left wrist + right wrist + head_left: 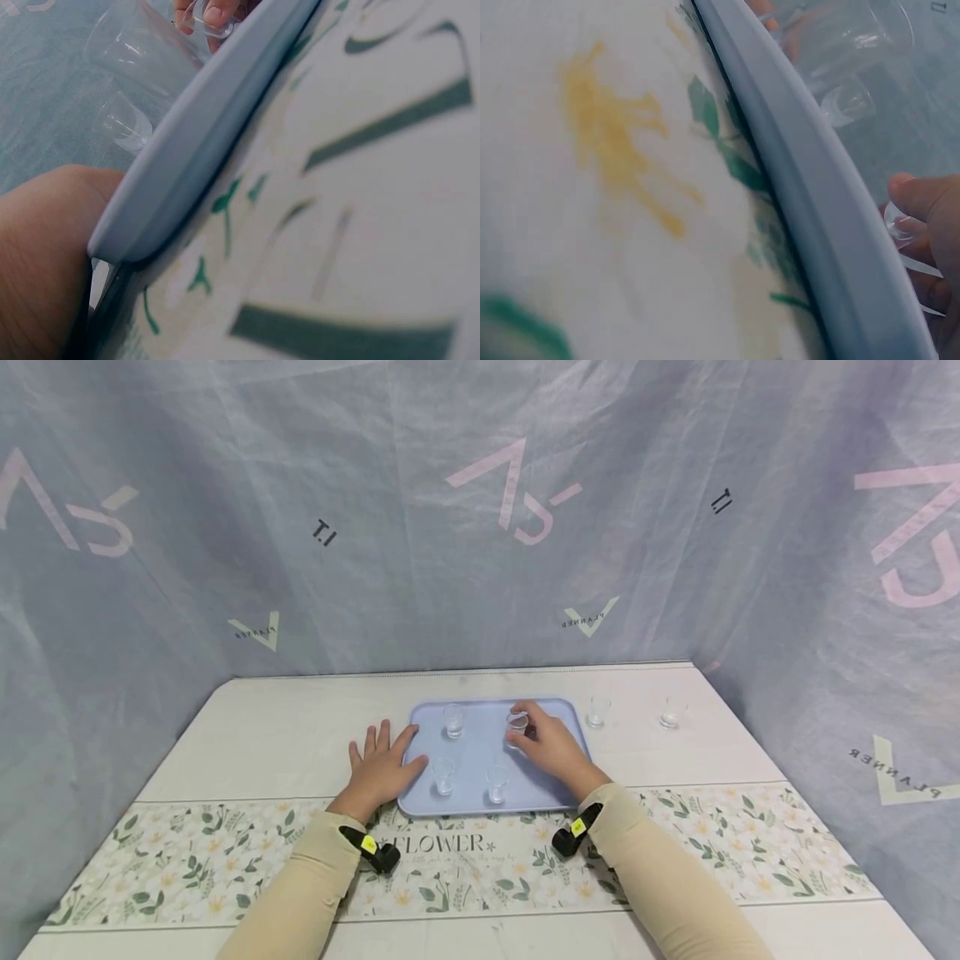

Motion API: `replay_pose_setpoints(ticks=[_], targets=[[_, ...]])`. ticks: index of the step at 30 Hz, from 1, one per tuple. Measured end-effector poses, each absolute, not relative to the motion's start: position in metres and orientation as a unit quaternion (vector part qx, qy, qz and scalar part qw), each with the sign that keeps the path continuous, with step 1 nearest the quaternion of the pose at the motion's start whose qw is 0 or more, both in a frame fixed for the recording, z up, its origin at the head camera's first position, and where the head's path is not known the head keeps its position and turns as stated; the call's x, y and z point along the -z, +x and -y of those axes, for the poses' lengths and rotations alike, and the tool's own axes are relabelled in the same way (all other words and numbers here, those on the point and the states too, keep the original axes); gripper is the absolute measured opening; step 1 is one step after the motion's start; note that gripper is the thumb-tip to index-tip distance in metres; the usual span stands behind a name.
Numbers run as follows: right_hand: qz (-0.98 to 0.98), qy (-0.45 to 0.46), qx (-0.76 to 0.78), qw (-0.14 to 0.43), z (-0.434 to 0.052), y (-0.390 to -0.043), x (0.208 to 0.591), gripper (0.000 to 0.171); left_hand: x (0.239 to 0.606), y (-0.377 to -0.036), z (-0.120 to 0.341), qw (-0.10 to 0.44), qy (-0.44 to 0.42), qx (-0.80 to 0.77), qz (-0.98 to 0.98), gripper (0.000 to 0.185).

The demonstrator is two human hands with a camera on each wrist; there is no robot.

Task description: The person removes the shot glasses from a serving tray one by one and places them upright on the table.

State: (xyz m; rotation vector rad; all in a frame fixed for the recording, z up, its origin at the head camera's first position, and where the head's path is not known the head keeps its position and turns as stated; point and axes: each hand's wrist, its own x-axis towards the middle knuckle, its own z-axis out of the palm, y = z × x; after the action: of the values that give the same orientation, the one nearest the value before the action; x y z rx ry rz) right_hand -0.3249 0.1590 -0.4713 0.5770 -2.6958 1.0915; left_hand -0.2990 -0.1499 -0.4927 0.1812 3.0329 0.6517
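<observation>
A light blue rectangular tray (474, 747) lies on the table. Between thumb and fingers my right hand (553, 745) pinches a small clear shot glass (517, 723) at the tray's back right part; the right wrist view shows its round base (895, 223) by the thumb. My left hand (377, 770) is spread with straight fingers, thumb and index finger at the tray's left edge. Three more clear glasses stand upright on the tray: one back left (453, 722), one front left (443, 778) and one front middle (497, 785).
Two further clear glasses stand on the table right of the tray, one close by (597, 713) and one farther off (672, 713). A floral band with lettering (450, 845) runs across the tablecloth in front. Grey printed curtains (420, 577) enclose the back and sides.
</observation>
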Motion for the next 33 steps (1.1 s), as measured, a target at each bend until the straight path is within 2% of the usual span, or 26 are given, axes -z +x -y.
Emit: replay_pose_setpoints(ticks=[33], targets=[[0.909,0.207,-0.350,0.088,-0.1661,-0.3258,0.4723,0.038,0.4892,-0.2999,0.1494,0.019,0.058,-0.204,-0.977,0.072]])
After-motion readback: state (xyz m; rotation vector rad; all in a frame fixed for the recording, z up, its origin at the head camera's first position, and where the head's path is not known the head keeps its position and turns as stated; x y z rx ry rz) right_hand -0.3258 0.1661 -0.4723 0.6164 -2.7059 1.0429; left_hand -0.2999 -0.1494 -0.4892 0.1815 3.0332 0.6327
